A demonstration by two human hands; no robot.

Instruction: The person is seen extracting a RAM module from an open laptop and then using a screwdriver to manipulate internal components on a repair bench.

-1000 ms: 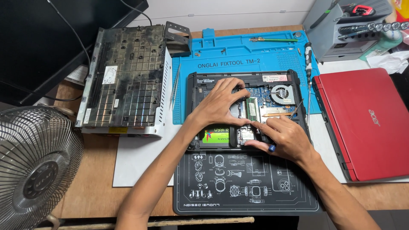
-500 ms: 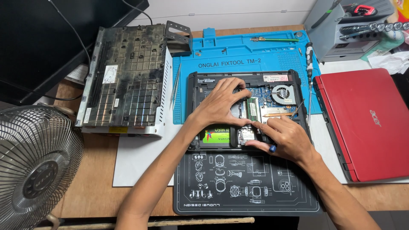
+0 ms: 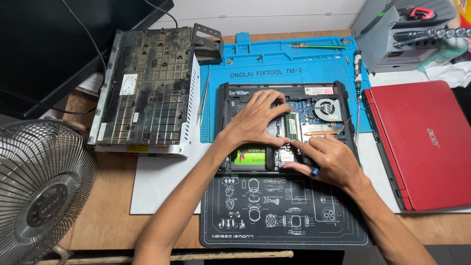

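A black mat (image 3: 284, 216) with white diagrams lies nearest, its lower edge partly cut off. Just beyond it, at centre, sits an opened laptop (image 3: 287, 125), base cover off, showing a blue board, a fan at 2 o'clock and a drive with a green label at 7 o'clock. The left hand (image 3: 255, 120) lies spread over the middle, hiding the parts beneath. The right hand (image 3: 326, 159) pinches a small blue-tipped tool, mostly hidden, at the near edge. A red laptop (image 3: 422, 142) lies closed at 3 o'clock, a fan grille (image 3: 39, 196) at 8 o'clock, cut off. Farthest, a blue mat (image 3: 274, 59).
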